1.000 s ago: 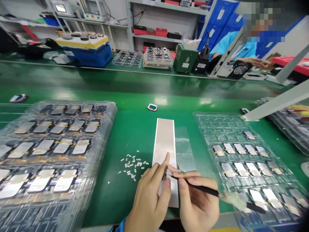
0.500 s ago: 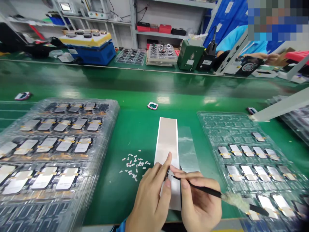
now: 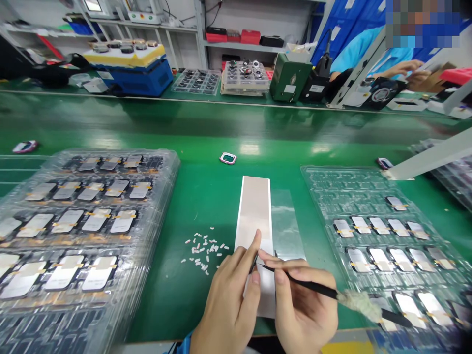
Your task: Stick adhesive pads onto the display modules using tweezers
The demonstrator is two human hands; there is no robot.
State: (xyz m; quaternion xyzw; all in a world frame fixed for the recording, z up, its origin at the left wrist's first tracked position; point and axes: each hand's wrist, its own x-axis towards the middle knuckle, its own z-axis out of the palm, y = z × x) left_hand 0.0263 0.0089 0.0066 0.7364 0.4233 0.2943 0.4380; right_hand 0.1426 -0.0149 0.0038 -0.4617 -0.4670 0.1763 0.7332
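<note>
My left hand [image 3: 228,300] is low in the middle, thumb and forefinger pinched on a small dark part I cannot make out, over a long pale strip [image 3: 255,211] lying on the green bench. My right hand [image 3: 300,307] sits beside it, closed on black tweezers [image 3: 317,289] whose tips meet the left fingertips. The tweezers' rear end is wrapped in whitish fluff. A scatter of tiny white scraps [image 3: 204,248] lies just left of the strip.
A stack of clear trays [image 3: 73,226] holding silver rectangular parts fills the left. Another clear tray [image 3: 372,231], partly filled, lies at right. A small pink-rimmed part [image 3: 227,158] lies beyond the strip. A person in blue [image 3: 354,49] works across the conveyor.
The view has shifted slightly; both hands stay together over the strip's near end with hardly any movement.
</note>
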